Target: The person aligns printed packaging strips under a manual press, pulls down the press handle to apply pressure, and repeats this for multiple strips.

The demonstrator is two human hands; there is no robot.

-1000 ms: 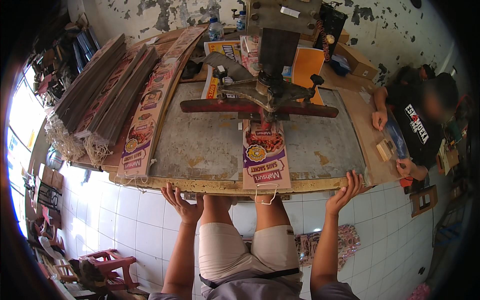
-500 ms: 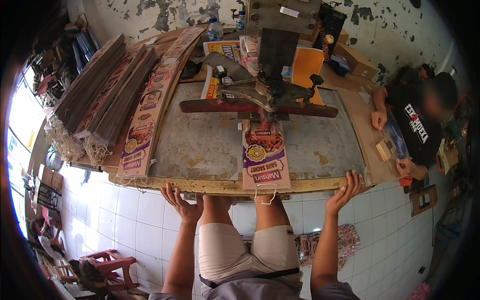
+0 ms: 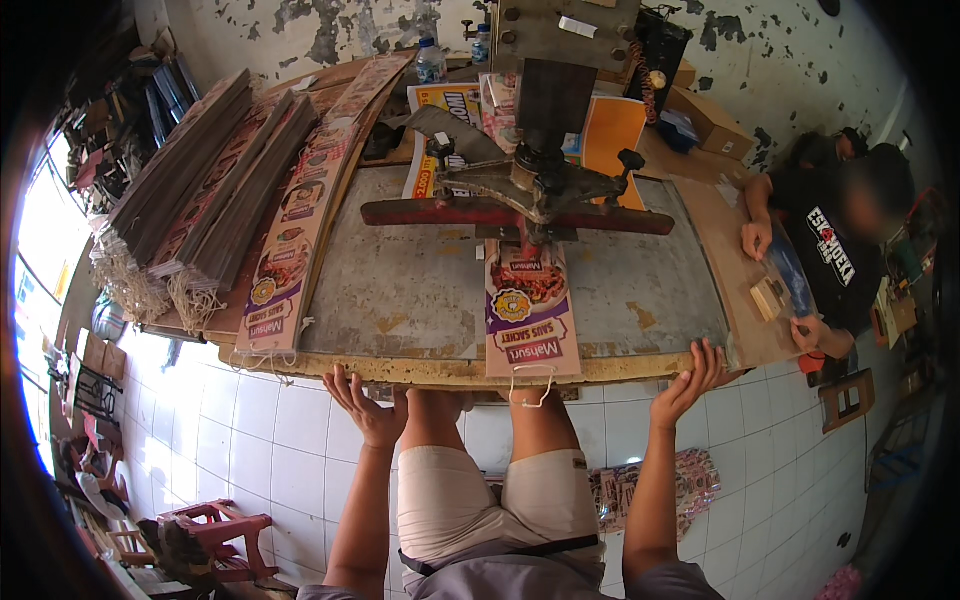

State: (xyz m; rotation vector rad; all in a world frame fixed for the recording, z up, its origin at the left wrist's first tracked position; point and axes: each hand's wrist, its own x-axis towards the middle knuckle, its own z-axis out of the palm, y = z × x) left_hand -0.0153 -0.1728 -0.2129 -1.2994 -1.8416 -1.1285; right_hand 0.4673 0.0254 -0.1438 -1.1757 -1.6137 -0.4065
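My left hand (image 3: 368, 408) rests with stretched fingers against the front edge of the worktable (image 3: 440, 374), left of centre. Toward the right end of that same edge, my right hand (image 3: 688, 386) touches the wood, its fingers extended too. Neither hand holds anything. Between them a long printed card strip (image 3: 530, 325) in pink and purple lies on the grey metal plate (image 3: 400, 290). A white string loop (image 3: 532, 388) hangs from its near end over the edge. Across the strip stands a press with a red-brown bar (image 3: 420, 213), which hides its middle part.
Stacks of strung card strips (image 3: 190, 190) fill the table's left, beside a single printed strip (image 3: 280, 255). Orange and yellow sheets (image 3: 612, 140) lie behind the press. At right sits a person in a black shirt (image 3: 830, 240), near a small wooden block (image 3: 769, 298). A red stool (image 3: 225, 540) stands lower left.
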